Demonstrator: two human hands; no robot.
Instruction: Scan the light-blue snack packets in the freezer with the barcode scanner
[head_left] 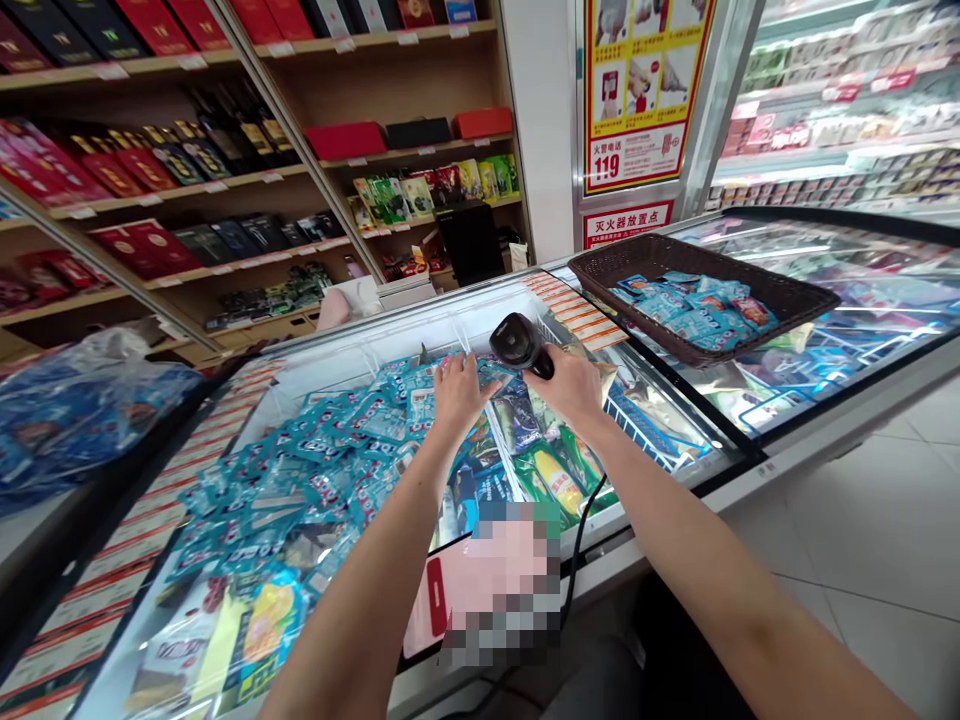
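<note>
My right hand [571, 386] is wrapped round the handle of a black barcode scanner [516, 340], whose head points away to the left. A black cable [577, 545] hangs below that hand over the freezer's front edge. Just left of the scanner, my left hand [457, 392] reaches over the far right part of a heap of small blue ice-cream packets [330, 450]. Its fingers are spread, thumb out to the right; whether they touch a packet I cannot tell. Beneath my hands, a white divider separates the blue packets from green bags with yellow corn pictures [559, 480].
A brown wicker basket [795, 290] holding more blue packets sits on the neighbouring freezer at right. At the front edge is a pink screen [420, 625], partly pixelated. Blue packs in clear plastic [82, 410] lie at left. Shelves of boxes and bottles [247, 130] stand behind.
</note>
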